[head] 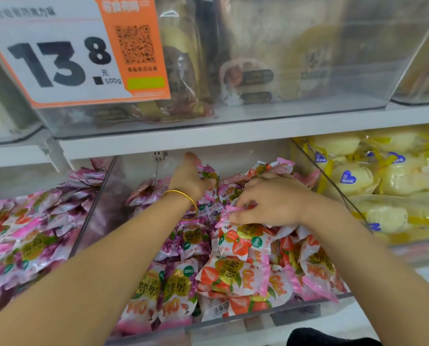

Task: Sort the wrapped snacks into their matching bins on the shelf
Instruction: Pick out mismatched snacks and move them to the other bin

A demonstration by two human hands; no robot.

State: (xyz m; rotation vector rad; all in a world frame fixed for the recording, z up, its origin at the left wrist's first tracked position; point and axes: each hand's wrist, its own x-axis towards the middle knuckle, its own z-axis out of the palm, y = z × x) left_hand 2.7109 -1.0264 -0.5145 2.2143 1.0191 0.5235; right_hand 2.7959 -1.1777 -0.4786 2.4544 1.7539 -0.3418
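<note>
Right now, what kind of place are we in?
Most likely a snack shop: a price tag reading 13.8 sits on clear shelf bins heaped with wrapped snacks.

Both forearms reach forward, hands near together.
Left hand (191,182) curls round a purple packet (209,174); right hand (275,199), palm down, pinches a red packet (243,239) by its edge.

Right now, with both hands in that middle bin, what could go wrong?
1. The right hand pinches only the thin pink edge of a strawberry packet; it may slip or tear.
2. Purple and strawberry packets lie mixed in the middle bin, so lifting one could drag neighbours out.
3. The left hand holds a purple packet; the wrappers look alike, so it might land in the wrong bin.
</note>
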